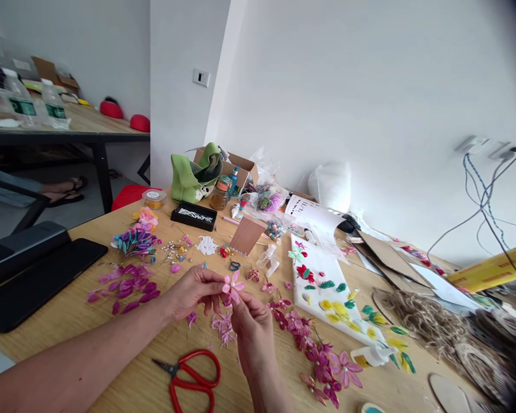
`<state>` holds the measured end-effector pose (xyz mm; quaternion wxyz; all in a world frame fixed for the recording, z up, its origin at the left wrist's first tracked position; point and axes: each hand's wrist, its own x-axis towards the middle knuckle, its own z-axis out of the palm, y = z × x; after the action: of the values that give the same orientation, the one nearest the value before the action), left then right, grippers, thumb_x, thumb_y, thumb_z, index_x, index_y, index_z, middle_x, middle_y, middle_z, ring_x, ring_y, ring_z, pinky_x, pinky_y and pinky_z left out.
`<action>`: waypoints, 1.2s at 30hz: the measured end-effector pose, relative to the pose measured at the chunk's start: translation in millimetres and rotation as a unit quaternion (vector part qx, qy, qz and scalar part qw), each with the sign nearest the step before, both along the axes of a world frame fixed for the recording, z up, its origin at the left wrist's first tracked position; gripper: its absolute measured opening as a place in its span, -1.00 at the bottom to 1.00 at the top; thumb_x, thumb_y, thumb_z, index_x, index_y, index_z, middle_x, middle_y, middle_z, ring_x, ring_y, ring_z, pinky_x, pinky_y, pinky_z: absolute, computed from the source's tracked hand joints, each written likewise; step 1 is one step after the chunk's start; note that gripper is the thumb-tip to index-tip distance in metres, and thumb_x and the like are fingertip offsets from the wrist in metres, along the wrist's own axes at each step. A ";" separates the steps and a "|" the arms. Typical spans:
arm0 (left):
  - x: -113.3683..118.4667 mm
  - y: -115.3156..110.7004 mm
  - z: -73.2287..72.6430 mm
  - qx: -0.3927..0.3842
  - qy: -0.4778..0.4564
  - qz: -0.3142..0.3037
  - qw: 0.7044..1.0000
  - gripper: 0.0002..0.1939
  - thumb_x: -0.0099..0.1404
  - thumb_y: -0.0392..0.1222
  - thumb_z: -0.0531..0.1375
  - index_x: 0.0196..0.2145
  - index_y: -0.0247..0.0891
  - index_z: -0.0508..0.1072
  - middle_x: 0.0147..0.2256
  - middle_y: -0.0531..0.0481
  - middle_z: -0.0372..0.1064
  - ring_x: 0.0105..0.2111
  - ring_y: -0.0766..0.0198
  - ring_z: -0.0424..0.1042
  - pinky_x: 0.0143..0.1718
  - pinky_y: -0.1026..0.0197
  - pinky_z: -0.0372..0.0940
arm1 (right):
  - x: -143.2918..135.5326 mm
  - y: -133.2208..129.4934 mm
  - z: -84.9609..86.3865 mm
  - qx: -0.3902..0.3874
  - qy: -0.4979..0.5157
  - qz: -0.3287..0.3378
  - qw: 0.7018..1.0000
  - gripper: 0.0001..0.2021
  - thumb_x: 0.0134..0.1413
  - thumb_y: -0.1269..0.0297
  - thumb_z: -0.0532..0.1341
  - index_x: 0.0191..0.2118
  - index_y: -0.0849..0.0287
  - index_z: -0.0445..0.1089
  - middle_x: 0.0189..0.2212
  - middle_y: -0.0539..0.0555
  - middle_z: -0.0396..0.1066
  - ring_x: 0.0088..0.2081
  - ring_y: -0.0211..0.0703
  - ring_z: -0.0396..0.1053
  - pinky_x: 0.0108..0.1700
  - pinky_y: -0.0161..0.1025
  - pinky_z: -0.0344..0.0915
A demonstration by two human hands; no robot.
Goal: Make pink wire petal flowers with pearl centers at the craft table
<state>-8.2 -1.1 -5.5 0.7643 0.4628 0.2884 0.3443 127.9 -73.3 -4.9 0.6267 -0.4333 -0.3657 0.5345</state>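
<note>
A small pink flower (233,286) with pointed petals and a pale centre is held up between both hands over the wooden table. My left hand (199,291) pinches it from the left, the fingertips at a petal. From below and to the right, my right hand (251,324) grips its base between thumb and fingers. Darker pink material shows just under the flower, partly hidden by the fingers. Red-handled scissors (195,378) lie on the table below the hands. Loose pink petals (223,328) lie between the wrists.
Magenta petals (131,284) lie left; finished magenta flowers (322,367) lie right. A white foam board (322,278) bears yellow, red and green pieces. Farther back stand a green bag (184,180), jar (220,195) and black tray (194,216). A person's feet show under another table.
</note>
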 end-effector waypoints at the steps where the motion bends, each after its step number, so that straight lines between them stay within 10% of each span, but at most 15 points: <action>1: -0.3 0.3 -0.1 0.001 -0.001 -0.002 1.000 -0.70 -0.02 -0.02 0.41 -0.49 -0.34 0.56 -0.60 -0.01 0.47 -0.69 0.38 0.38 -0.75 0.41 0.14 | 0.0 -0.1 0.3 0.003 -0.008 -0.003 1.000 -0.73 -0.09 0.05 0.38 -0.35 0.17 0.59 -0.71 -0.15 0.03 -0.63 -0.41 -0.22 -0.59 -0.37 -0.23; 16: 0.0 1.8 0.9 -0.043 0.019 0.009 0.999 -0.65 -0.06 -0.04 0.42 -0.40 -0.38 0.59 -0.42 -0.16 0.55 -0.49 0.20 0.53 -0.71 0.42 0.18 | 0.4 4.1 -5.3 0.023 -0.132 -0.049 0.990 -0.78 -0.01 0.10 0.31 -0.42 0.16 0.56 -0.70 -0.09 0.20 -0.64 -0.35 -0.02 -0.59 -0.37 -0.06; 26: 3.0 4.1 -3.5 0.127 0.211 0.081 0.966 -0.78 0.08 -0.10 0.23 -0.49 -0.33 0.55 -0.52 -0.05 0.49 -0.54 0.18 0.47 -0.63 0.29 0.26 | -2.3 -3.4 -16.7 0.052 -0.443 -0.050 0.894 -0.83 0.10 0.35 0.21 -0.45 0.04 0.52 -0.60 0.01 0.43 -0.56 -0.22 0.28 -0.42 -0.30 0.01; 33: 0.9 -2.4 -6.1 0.314 0.296 0.118 0.894 -0.73 0.14 -0.33 0.18 -0.70 -0.25 0.40 -0.67 0.06 0.28 -0.54 0.27 0.29 -0.43 0.28 0.13 | 0.2 -8.1 -6.3 0.170 -0.585 -0.010 0.793 -0.77 0.16 0.47 0.09 -0.44 0.10 0.42 -0.60 0.01 0.35 -0.56 -0.21 0.23 -0.45 -0.28 -0.07; 36: 0.2 -8.1 -8.0 0.484 0.358 0.082 0.795 -0.73 0.25 -0.38 0.06 -0.55 -0.29 0.45 -0.55 -0.01 0.38 -0.50 0.23 0.34 -0.42 0.25 0.13 | 6.7 -9.7 1.4 0.208 -0.640 -0.023 0.740 -0.73 0.21 0.48 0.01 -0.44 0.16 0.38 -0.57 0.03 0.30 -0.52 -0.20 0.22 -0.46 -0.29 -0.06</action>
<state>-7.9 -9.1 -13.6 0.2523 0.8371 0.3737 0.3098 134.6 -83.0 -3.6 0.3319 -0.5405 -0.7726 0.0279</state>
